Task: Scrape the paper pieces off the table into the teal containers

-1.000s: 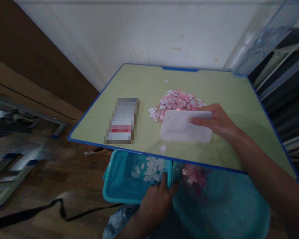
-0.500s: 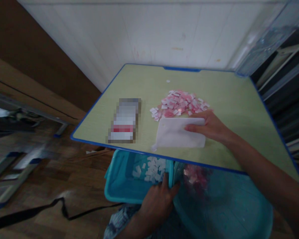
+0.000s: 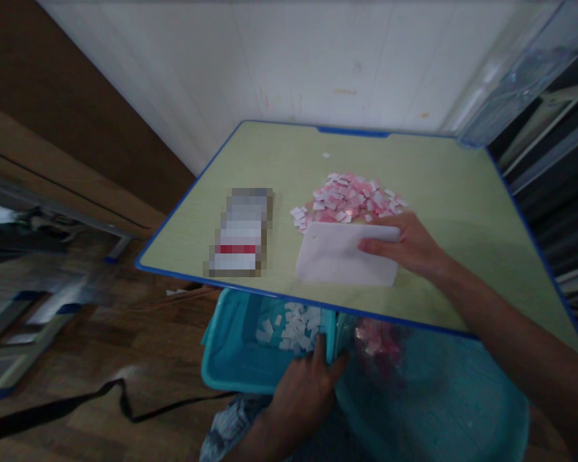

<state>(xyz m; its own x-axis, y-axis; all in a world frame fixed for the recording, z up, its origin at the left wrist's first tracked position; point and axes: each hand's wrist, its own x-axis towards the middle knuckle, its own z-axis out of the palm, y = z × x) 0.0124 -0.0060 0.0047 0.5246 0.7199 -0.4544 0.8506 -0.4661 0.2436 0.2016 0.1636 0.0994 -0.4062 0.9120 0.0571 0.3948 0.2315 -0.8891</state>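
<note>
A person's right hand [image 3: 407, 242] grips a white scraper [image 3: 337, 256] at its right end, thumb across the face turned toward the person and the other fingers mostly hidden behind. The scraper is over the near half of a pale green, blue-edged surface [image 3: 453, 179], just on the near side of a heap of small pink and white pieces [image 3: 351, 196]; from where I stand, I cannot tell whether it touches them. A few white pieces lie at the heap's left end, and a lone white scrap [image 3: 325, 155] rests beyond it, toward the far edge.

Below the near edge, the left hand [image 3: 308, 385] is closed on the right rim of a turquoise bin [image 3: 236, 378], a finger on the inner side and the thumb on the outer. White slips [image 3: 298, 327] lie inside, close to that finger. Just right of the bin sits a wide teal tub [image 3: 462, 398] with a clear bag of pink contents [image 3: 380, 343] in its far left part.

Left of the heap, a blurred-out rectangular object [image 3: 241, 234] lies on the surface. A white wall [image 3: 318, 64] rises behind the far edge, and a black strap [image 3: 101, 398] crosses at near left, above the wooden floor [image 3: 173, 346].
</note>
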